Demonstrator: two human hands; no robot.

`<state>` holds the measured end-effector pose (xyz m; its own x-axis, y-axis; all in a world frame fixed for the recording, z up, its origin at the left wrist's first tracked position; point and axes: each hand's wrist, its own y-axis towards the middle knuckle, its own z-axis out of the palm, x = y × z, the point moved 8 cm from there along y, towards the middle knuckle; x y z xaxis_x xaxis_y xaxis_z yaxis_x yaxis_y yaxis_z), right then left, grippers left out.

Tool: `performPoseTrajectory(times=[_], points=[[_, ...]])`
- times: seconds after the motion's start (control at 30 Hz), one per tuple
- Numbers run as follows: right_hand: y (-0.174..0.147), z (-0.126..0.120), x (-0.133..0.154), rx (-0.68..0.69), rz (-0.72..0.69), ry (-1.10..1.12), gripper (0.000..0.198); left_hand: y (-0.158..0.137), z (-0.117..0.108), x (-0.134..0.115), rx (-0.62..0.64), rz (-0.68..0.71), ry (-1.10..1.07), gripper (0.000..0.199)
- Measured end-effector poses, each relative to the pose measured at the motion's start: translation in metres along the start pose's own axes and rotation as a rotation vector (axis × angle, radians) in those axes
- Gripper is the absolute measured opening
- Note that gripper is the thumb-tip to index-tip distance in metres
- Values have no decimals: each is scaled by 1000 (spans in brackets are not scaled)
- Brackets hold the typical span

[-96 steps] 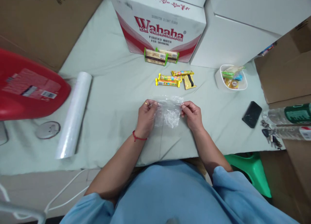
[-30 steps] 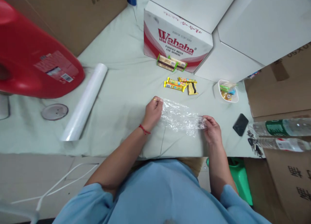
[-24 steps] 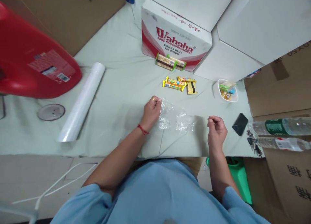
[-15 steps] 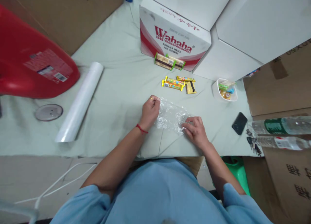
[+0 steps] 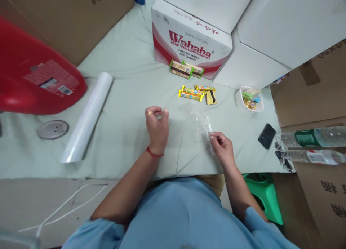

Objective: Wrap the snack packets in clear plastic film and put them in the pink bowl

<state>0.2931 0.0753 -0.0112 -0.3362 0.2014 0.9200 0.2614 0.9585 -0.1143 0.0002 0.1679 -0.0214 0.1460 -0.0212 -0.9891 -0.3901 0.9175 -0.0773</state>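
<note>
A crumpled clear plastic bag [image 5: 204, 126] hangs from my right hand [image 5: 222, 147], pinched between thumb and fingers at its right edge. Part of the bag is smeared by motion. My left hand [image 5: 157, 129] is apart from the bag, to its left over the table. Its fingers are curled in and the thumb comes close to them, with nothing visible in the grip. Just beyond the hands lie several yellow-wrapped snack bars [image 5: 191, 94] and a small gold packet [image 5: 211, 97] with a dark stripe.
Two green-ended snack packs [image 5: 180, 69] lean on the Wahaha carton [image 5: 189, 43]. To the right are a white tub of packets [image 5: 239, 99], a phone [image 5: 266, 136], keys [image 5: 283, 160] and plastic bottles [image 5: 332, 138]. A white roll [image 5: 88, 117], round lid [image 5: 53, 129] and red container [image 5: 38, 76] stand left.
My left hand has let go of the plastic bag and moved left. The bag, stretched between both hands before, now hangs bunched from my right hand.
</note>
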Motion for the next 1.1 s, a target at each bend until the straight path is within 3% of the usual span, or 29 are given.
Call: performPoseTrajectory(times=[0.07,0.13,0.2,0.3,0.4,0.5,0.6,0.8,0.93,1.03,1.1], points=[[3,10,0,-10,11,48,35,-18,0,-7,49,58,91,25],[4,20,5,1,-6,69,36,-36,17,-1,243,-2,110,33],[4,31,10,40,13,107,36,-49,33,10,356,-93,92,45],[-1,44,16,126,107,260,37,-52,47,23,343,-206,56,68],[-6,48,21,199,206,478,36,-45,61,29,356,-278,29,75],[-8,41,22,264,242,630,35,-44,78,30,530,-321,52,57],[-1,23,13,209,205,692,33,-44,83,23,664,-275,37,40],[15,-6,-12,27,34,576,31,-33,52,21,485,-254,-143,41],[15,-9,-27,18,72,489,35,-29,35,24,356,-239,-208,41],[11,-7,-26,240,119,325,42,-30,24,22,319,-182,-163,40],[12,-12,-20,408,99,183,50,-35,21,16,360,-130,-105,40]])
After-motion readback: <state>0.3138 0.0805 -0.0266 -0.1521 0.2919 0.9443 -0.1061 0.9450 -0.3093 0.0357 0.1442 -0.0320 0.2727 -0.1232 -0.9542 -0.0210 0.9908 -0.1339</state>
